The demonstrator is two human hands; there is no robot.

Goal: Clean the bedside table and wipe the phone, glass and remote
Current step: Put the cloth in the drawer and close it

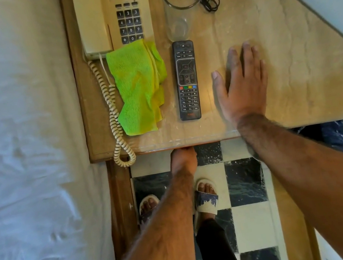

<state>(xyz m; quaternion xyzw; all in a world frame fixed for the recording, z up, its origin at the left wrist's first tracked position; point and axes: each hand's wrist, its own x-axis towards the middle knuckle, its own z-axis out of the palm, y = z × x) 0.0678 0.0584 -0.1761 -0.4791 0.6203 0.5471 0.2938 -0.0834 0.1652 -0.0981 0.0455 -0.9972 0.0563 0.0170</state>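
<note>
The bedside table has a beige stone-like top. A cream phone with a coiled cord stands at its back left. A bright green cloth lies crumpled in front of the phone. A black remote lies to the right of the cloth, and a clear glass stands behind it. My right hand rests flat on the tabletop just right of the remote, fingers spread, holding nothing. My left hand is below the table's front edge, its fingers hidden under the edge.
A bed with a white sheet fills the left side. A thin black cable lies behind the glass. Below the table is a black and white checkered floor, with my feet in slippers. A dark blue bag sits at the right.
</note>
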